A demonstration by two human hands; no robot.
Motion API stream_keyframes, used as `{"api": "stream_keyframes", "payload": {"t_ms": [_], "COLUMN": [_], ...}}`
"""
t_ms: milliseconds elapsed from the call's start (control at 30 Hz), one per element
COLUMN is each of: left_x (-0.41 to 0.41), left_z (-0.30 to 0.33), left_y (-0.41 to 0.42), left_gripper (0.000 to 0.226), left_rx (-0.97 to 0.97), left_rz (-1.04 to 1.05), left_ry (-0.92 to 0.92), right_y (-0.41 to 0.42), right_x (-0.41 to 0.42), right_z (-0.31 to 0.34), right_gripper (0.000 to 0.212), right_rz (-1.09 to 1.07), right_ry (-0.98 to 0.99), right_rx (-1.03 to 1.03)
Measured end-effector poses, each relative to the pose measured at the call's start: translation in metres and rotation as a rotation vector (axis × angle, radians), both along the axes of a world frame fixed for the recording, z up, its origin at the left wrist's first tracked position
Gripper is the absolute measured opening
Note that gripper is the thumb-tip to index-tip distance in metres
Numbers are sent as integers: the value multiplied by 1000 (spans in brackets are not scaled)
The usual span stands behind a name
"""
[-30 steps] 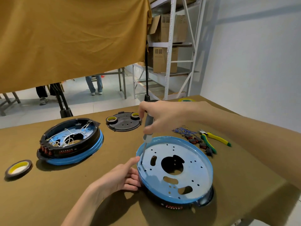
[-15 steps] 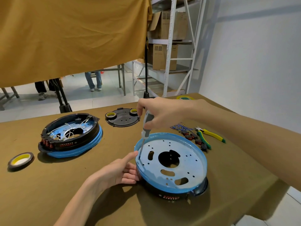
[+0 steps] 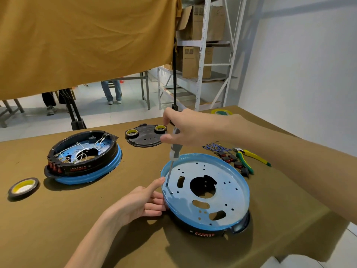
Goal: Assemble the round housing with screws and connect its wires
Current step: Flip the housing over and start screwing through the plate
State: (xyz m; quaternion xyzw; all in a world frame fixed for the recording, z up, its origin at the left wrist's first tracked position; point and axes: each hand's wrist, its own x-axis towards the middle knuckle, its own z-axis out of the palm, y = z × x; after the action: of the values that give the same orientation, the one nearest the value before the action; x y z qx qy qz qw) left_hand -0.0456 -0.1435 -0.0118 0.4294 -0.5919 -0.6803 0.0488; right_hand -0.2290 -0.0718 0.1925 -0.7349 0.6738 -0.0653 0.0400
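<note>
Blue-rimmed round metal housing (image 3: 216, 202) lies on the tabletop (image 3: 58, 219), its red label writing unreadable. Left hand (image 3: 139, 204) still steadies its rim, fingers together; right hand (image 3: 185, 128), unchanged, clamps the grey-handled screwdriver (image 3: 174, 149), tip in a hole.

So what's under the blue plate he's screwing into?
A black housing rim with red markings shows beneath the blue plate. Through its holes only darkness shows; any wiring inside is covered.

Round housing (image 3: 216, 198): blue perforated plate up, black base beneath — flat on the table, nearest.
Wires (image 3: 213, 147): blue tangle — loose behind it, right.
</note>
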Motion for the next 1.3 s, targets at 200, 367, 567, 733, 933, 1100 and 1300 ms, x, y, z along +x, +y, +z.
{"api": "stream_keyframes", "payload": {"t_ms": [200,367,567,733,933,1100,1300], "left_x": [1,0,1,3,0,0,-1], "left_z": [-2,0,5,7,4,4,5], "left_y": [-3,1,7,10,8,8,11], "left_gripper": [98,99,87,97,81,73,87], "left_rx": [-16,-50,-51,-48,-25,8,0], "left_rz": [-40,-44,-42,-35,-4,11,17], "left_ry": [-20,-17,-14,-23,-48,-17,0], "right_y": [-8,-5,11,18,20,23,17], "right_x": [-2,1,5,5,7,9,9], "right_z": [4,9,8,12,8,17,18], "right_gripper": [36,38,39,38,36,34,15], "right_rz": [-20,-23,-76,-26,-31,133,63], "right_ry": [-65,-137,-33,-134,-110,-84,14], "right_rx": [66,128,35,71,117,95,69]}}
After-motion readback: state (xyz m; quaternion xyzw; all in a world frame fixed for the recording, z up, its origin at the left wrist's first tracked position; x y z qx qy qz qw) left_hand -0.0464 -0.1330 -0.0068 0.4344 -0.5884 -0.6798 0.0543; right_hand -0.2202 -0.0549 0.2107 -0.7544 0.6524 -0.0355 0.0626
